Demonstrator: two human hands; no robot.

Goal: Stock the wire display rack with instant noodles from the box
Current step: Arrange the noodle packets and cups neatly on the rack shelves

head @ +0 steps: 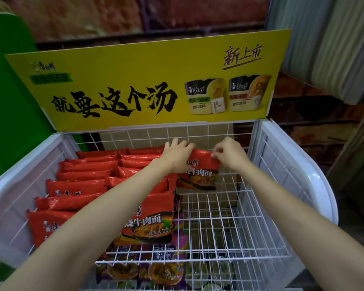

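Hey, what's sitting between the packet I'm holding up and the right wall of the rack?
Nothing. In the head view, only bare wire shelf lies between the held noodle packet and the rack's right wall. The stocked red packets are all left of it.

The yellow sign (147,80) reads 就要这个汤, with 新上市 at two o'clock; the red noodle packets (147,217) read 牛肉面.

Both my bare forearms stretch forward and converge ahead of me. My left hand (177,153) lies palm down, fingers curled over in a grip. My right hand (229,153) pinches with bent fingertips, wrist angled inward toward the left.
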